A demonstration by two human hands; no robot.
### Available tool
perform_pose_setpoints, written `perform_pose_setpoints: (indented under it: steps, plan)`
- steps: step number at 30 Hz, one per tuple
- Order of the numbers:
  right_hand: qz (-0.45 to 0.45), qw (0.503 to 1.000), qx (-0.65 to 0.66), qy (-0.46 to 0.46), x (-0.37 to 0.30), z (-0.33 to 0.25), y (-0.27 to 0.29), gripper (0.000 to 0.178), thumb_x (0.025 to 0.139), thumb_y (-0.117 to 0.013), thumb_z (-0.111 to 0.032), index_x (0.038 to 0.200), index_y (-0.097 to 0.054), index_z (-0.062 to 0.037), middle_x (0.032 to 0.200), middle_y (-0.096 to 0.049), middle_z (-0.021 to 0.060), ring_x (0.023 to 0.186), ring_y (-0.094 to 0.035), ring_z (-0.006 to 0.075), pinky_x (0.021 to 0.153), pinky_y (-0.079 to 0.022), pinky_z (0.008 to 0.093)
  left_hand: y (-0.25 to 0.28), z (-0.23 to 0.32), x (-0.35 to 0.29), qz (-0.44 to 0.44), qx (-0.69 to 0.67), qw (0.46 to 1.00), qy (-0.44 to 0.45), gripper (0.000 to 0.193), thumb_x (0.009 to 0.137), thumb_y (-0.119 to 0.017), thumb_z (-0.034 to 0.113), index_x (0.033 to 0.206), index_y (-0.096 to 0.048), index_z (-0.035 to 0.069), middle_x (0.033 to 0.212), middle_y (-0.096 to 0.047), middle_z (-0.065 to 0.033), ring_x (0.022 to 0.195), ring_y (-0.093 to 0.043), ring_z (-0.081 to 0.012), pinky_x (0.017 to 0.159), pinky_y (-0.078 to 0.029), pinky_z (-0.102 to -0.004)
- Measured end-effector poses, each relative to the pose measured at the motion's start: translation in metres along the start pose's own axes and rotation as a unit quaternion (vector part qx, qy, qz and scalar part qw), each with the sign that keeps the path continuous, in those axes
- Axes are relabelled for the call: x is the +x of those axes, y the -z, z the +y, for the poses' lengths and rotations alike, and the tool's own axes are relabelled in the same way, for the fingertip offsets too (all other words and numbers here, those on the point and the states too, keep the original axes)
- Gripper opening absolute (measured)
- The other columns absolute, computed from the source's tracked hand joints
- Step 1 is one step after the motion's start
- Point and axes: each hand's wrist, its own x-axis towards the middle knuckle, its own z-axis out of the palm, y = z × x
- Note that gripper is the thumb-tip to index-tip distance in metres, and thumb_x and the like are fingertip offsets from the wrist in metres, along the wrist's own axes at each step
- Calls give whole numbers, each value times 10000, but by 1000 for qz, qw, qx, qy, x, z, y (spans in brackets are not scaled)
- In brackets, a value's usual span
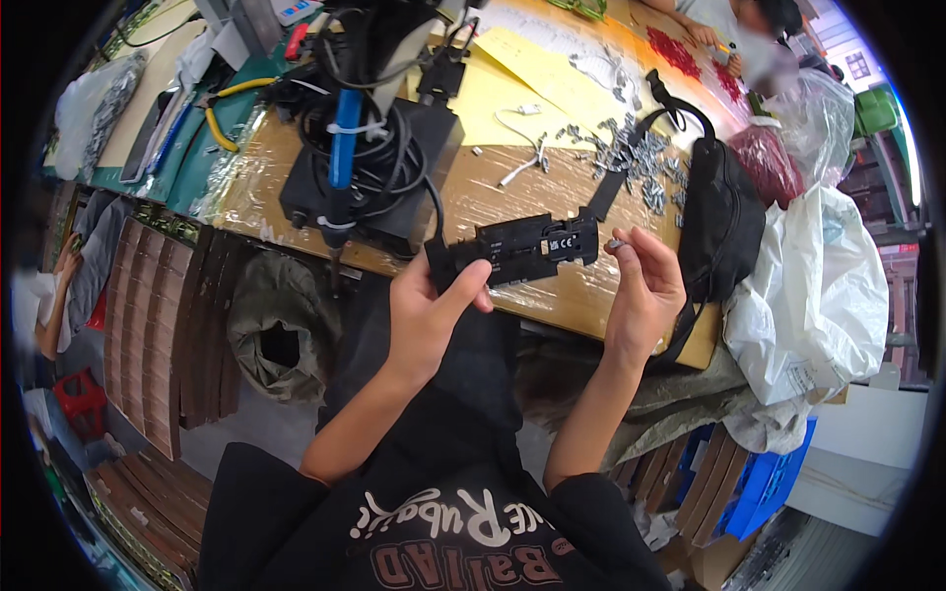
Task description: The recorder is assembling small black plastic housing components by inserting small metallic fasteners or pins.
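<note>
My left hand (429, 300) grips a flat black plastic casing (507, 254) by its left end, thumb across the face that carries white printing. The casing is tilted slightly above the table's near edge. To its right, my right hand (645, 291) pinches a small grey part (615, 244) between thumb and fingertips, close to the casing's right end but apart from it. Many similar small grey parts (645, 163) lie scattered on the table beyond. A short white cable (522, 163) rests to their left.
A blue-gripped tool (345, 138) hangs before a black box (439, 133) with coiled cables. A black waist bag (724, 222) and a white plastic sack (813, 295) are at the right. At the far right another person's hands (705, 34) are near red pieces (675, 54).
</note>
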Motion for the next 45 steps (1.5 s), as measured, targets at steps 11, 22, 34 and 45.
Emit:
perform_pose_setpoints:
  steps: [11,22,34,45]
  plan:
    - [19,997,-73,5,-16,-2,15,264,725,-597,115,968,-533,34,858,-624,150,840,-611,183,745,-475,233,-36,-24,26,-20,-16,1000,2,158,794,-609,94,908,-536,12,806,-533,34,711,-473,-13,655,-397,-165]
    - [-11,996,8,-84,-19,13,23,282,717,-600,122,971,-502,48,867,-583,122,828,-578,153,763,-472,245,-39,-28,31,-63,-70,995,-32,238,927,-379,196,1051,-355,-7,955,-576,-202,863,-606,-274,751,-508,-361]
    - [55,996,1,-75,-30,17,14,241,733,-590,121,941,-496,45,873,-575,118,837,-580,153,767,-478,247,-71,-51,36,20,-166,982,-87,255,925,-373,281,1033,-306,60,1014,-539,-190,892,-576,-323,789,-475,-422]
    - [97,994,-34,-48,-32,19,10,197,737,-592,118,884,-492,32,861,-574,109,836,-590,153,765,-487,246,-72,-51,34,24,-160,983,-85,260,929,-354,287,1037,-291,59,1017,-535,-196,907,-572,-330,799,-476,-439]
